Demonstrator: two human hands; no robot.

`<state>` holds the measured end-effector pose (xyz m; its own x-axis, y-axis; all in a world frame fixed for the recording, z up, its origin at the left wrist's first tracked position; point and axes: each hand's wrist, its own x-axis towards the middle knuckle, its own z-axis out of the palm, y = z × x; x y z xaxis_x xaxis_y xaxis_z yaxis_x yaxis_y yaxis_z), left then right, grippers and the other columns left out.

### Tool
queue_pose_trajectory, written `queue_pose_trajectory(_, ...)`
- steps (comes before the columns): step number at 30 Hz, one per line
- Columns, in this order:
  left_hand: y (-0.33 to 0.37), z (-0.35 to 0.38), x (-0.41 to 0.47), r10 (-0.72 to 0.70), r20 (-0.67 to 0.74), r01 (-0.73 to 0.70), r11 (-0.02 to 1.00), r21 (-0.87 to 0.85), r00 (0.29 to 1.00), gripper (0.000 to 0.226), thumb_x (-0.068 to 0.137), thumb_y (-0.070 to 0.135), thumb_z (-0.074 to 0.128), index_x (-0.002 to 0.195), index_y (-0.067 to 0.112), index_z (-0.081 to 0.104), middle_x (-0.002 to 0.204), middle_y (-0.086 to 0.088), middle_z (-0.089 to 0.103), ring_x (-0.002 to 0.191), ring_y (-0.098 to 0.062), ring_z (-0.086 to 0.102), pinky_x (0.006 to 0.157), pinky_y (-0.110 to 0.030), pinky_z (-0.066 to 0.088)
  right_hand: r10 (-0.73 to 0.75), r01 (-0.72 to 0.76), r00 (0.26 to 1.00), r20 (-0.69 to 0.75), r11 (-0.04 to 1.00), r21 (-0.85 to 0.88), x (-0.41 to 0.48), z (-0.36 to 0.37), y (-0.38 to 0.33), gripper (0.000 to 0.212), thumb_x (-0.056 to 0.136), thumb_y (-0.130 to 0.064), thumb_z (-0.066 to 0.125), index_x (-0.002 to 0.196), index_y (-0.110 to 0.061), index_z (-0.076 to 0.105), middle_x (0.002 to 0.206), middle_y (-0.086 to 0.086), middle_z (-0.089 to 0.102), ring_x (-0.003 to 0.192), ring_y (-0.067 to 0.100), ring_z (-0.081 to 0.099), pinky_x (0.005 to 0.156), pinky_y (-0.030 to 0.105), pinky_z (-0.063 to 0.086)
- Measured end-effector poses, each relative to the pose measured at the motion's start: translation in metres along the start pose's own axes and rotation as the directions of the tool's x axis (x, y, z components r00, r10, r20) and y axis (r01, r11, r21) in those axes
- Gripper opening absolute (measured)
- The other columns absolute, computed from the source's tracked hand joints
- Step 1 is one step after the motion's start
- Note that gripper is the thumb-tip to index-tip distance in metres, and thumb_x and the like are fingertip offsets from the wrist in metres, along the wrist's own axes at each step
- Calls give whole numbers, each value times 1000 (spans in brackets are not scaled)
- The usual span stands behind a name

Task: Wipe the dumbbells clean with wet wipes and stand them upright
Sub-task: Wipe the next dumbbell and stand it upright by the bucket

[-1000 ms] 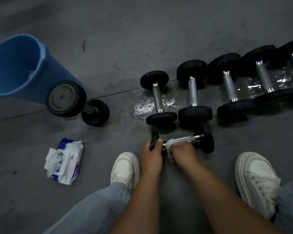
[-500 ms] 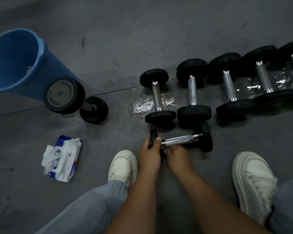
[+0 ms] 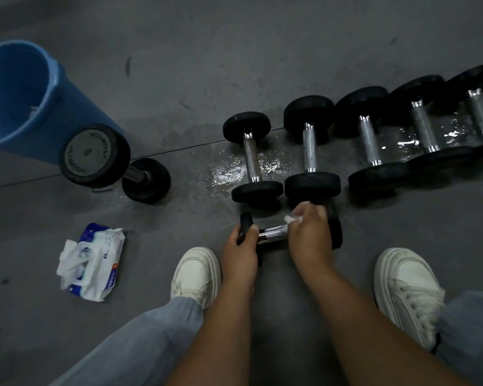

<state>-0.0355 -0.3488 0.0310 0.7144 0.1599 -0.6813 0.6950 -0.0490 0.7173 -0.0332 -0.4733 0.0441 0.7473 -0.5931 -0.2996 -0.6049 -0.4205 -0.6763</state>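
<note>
**Wiping the small dumbbell between my shoes**

Nearest to me are my two legs in light blue trousers and my white shoes (image 3: 197,274), one on each side of my bare forearms. Between the shoes, low on the grey floor (image 3: 234,51), is the small dumbbell (image 3: 273,232). It lies sideways, with black heads and a bright metal handle. The fingers of my left hand (image 3: 239,246) are curled round its left head. My right hand (image 3: 308,235) pinches a white wet wipe (image 3: 292,218) against the handle and hides most of the right head.

To the left lies the pack of wipes (image 3: 95,263), white and blue with a small red mark, and a sheet sticks out of it. Its writing is too small to read.

Just beyond my hands, a row of dumbbells (image 3: 370,143) lies side by side on a wet, shiny patch of floor. The last one on the right is cut off by the edge.

Further left, the standing dumbbell (image 3: 95,154) rests on one head. Its top face shows a "5", and the raised letters around it I cannot read. Behind it is a blue bucket (image 3: 17,93), partly cut off.
</note>
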Motion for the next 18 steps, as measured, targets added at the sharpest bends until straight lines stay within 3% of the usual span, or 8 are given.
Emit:
queue_pose_trajectory(2,-1,-1,1,3,-2,-3,1000,-11,1000,33,86,43,66,115,28,70,103,6,75,99,-13,70,96,-46,53,44,-46,998,39,997,54,-7,5,6,16,91,-3,49,95,-6,64,89,-2,52,86,23,58,69,10,34)
queue_pose_trajectory(6,-3,-1,3,14,5,-14,1000,-10,1000,26,91,36,65,114,24,70,102,3,75,99,-16,70,95,-43,54,-222,234,935,276,972,-10,-22,15,0,26,85,-2,52,102,-4,72,103,13,66,95,23,59,79,13,34)
queue_pose_trajectory(7,-3,-1,3,16,8,-16,1000,-13,1000,26,92,35,64,115,23,70,102,3,75,99,-17,70,95,-42,54,-252,264,937,242,964,-19,-21,16,1,31,84,-3,49,105,-3,71,105,14,66,99,25,60,82,13,34)
queue_pose_trajectory(10,-3,-1,4,10,10,-10,999,-32,1000,26,94,33,64,116,22,69,103,2,75,98,-16,70,91,-39,54,-113,113,992,61,994,8,-23,12,3,34,87,6,46,112,-2,67,116,14,63,108,28,58,87,11,33)
queue_pose_trajectory(13,-4,-1,3,11,12,-11,999,-45,1000,18,95,28,62,110,21,70,96,-1,75,89,-17,70,78,-32,54,-157,134,924,349,987,89,-29,15,-1,37,82,11,47,105,-5,72,105,12,68,85,25,66,74,18,50)
queue_pose_trajectory(15,-2,-1,3,8,12,-7,999,-45,1000,21,95,29,63,112,22,70,97,2,75,90,-14,70,77,-28,53,-38,-25,958,286,977,211,-21,15,-3,37,84,12,45,99,-7,73,96,10,70,65,16,64,55,11,48)
queue_pose_trajectory(17,-4,-2,3,7,8,-6,999,-32,1000,26,93,34,64,117,24,69,102,4,75,95,-12,70,83,-30,54,138,-164,982,128,960,227,-14,12,2,34,88,6,45,98,-12,73,91,9,71,52,9,62,51,15,48)
queue_pose_trajectory(18,-5,-2,4,8,5,-8,1000,-28,1000,27,93,35,65,117,25,69,102,4,75,96,-12,70,85,-32,53,164,-193,975,147,959,209,-12,11,5,34,89,4,45,97,-14,72,88,8,71,48,5,61,49,17,48)
